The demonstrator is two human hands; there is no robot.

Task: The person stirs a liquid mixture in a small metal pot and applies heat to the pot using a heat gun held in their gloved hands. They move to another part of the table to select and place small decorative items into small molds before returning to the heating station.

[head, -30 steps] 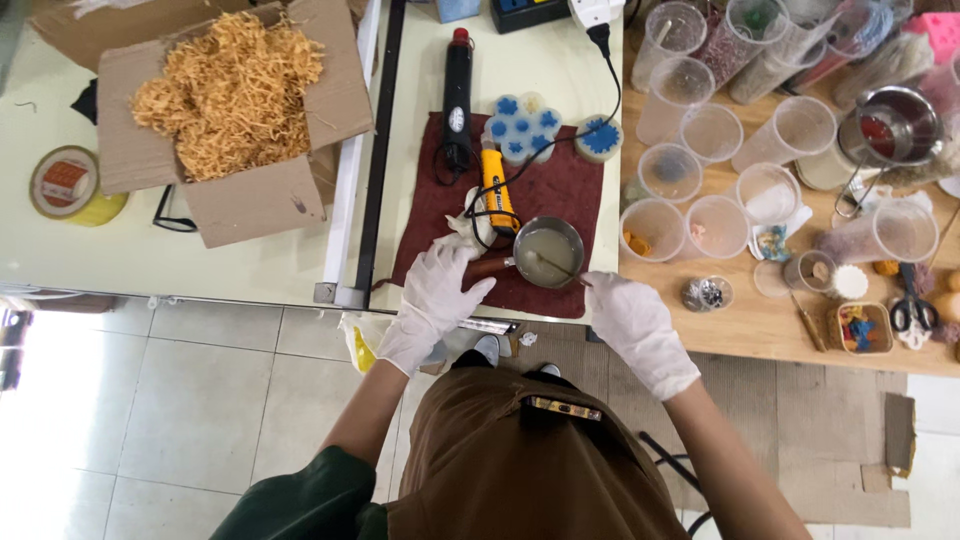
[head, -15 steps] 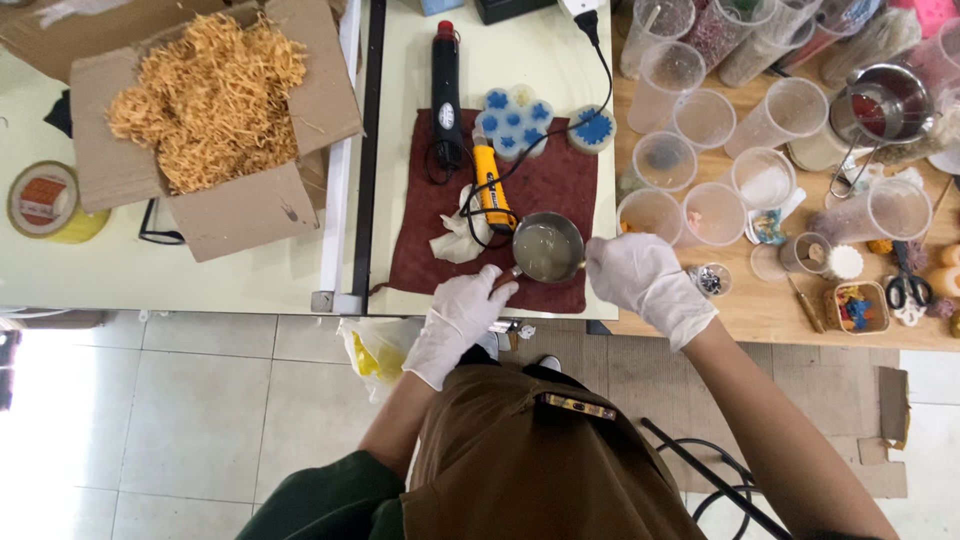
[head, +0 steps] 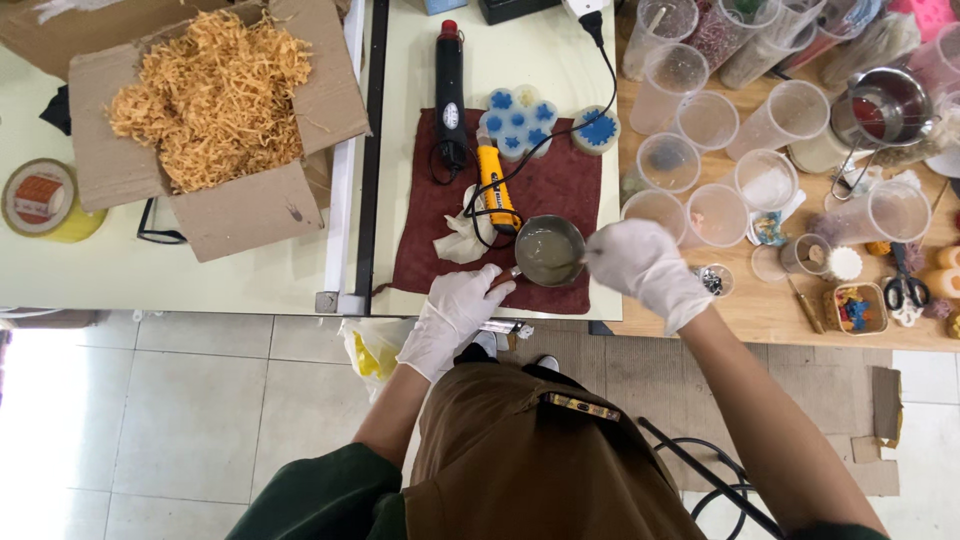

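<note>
Around one pot (head: 548, 251), two hands (head: 455, 303).

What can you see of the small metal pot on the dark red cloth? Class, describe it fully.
The small round metal pot looks like steel, with a shiny rim and a short handle pointing toward the person. It stands upright near the front edge of the dark red cloth and holds a pale, cloudy beige liquid. The white-gloved left hand is at the handle; its exact grip is hidden. The white-gloved right hand is at the right rim, holding a thin stick that reaches into the liquid. A yellow tool lies just behind it.
</note>
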